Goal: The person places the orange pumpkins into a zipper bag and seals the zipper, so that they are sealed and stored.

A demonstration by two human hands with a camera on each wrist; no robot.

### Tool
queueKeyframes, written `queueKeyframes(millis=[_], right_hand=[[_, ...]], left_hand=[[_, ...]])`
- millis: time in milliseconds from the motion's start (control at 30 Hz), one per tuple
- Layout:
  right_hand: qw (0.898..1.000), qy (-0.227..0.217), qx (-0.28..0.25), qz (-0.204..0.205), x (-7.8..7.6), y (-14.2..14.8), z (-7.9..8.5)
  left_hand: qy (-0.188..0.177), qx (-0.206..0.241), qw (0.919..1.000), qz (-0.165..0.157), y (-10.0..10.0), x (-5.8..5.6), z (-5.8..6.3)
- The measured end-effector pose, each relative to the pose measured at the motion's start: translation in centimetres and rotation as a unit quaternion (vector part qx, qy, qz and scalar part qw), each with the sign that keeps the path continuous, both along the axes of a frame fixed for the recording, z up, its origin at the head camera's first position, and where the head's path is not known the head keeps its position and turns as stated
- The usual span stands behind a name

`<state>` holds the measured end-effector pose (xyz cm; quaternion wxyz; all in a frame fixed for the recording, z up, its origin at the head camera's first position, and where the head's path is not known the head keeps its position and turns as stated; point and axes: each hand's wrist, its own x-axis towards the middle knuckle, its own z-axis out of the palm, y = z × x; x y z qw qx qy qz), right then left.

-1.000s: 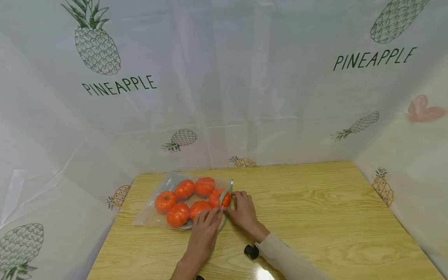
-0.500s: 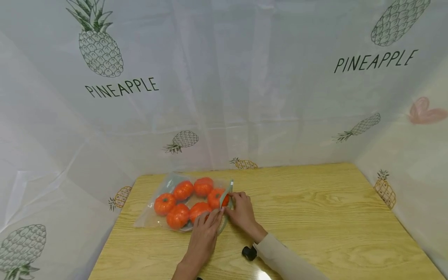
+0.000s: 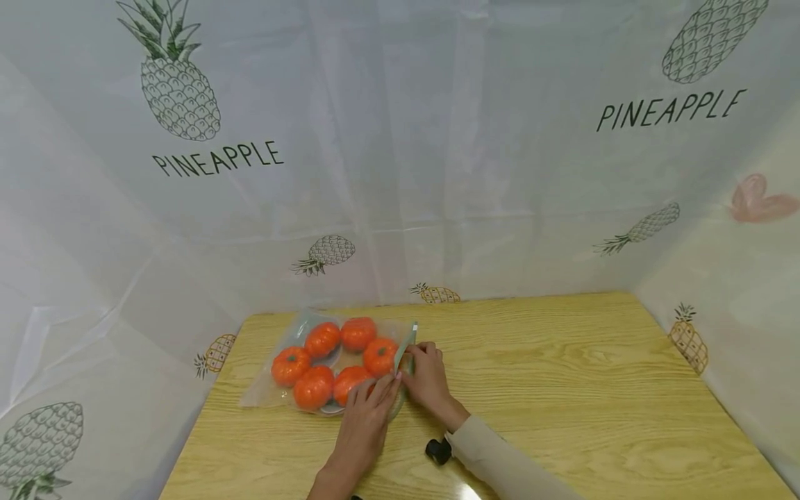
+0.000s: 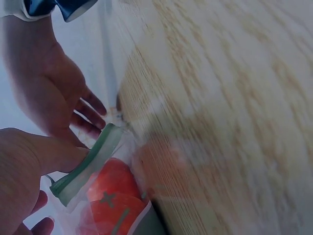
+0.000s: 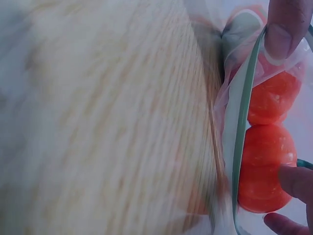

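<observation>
A clear zip bag (image 3: 265,394) with a green-edged mouth (image 4: 100,149) lies on the left part of the table, its mouth towards the right. Several red tomatoes (image 3: 314,387) are inside it; through the parted rims one tomato (image 5: 268,183) shows near the mouth in the right wrist view. My left hand (image 3: 364,420) holds the near side of the mouth, its thumb on the green strip. On the other side, my right hand (image 3: 430,378) holds the mouth with curled fingers (image 5: 299,182) at the rim. The two hands almost meet there.
The wood-grain table (image 3: 562,389) extends to the right and towards the front. A pale sheet with pineapple prints (image 3: 425,173) closes in the back and both sides. A black wrist camera (image 3: 439,451) sits below the right wrist.
The tomato nearest the mouth has slid left, farther into the bag, and the other tomatoes have shifted slightly left. Both hands stay at the mouth.
</observation>
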<state>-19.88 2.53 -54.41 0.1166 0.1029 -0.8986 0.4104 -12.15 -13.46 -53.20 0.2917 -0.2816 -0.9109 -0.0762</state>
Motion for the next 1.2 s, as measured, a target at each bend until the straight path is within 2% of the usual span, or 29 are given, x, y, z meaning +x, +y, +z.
queueKeyframes(millis=[400,767,867,967,1100,1200], right_hand=[[1.0,0.0,-0.024,0.008,0.2,1.2,0.1],[0.999,-0.031,-0.035,0.013,0.5,2.6,1.0],[0.999,-0.034,-0.036,0.016,0.5,2.9,1.1],[0.999,-0.034,-0.032,0.015,0.4,3.2,1.1],[0.999,-0.031,-0.026,0.011,0.3,3.4,1.2],[0.999,-0.03,-0.028,0.015,0.2,3.6,1.3]], left_hand=[[-0.003,-0.024,0.9997,0.008,-0.2,0.3,0.1],[-0.04,-0.041,0.9983,0.011,-0.2,0.9,0.5],[-0.064,-0.044,0.997,0.007,-0.3,1.0,0.9],[-0.109,-0.039,0.9932,-0.002,-0.4,1.1,1.8],[-0.186,-0.018,0.9823,-0.014,-0.7,0.6,3.9],[-0.228,-0.013,0.9733,-0.022,-1.0,-0.3,5.8]])
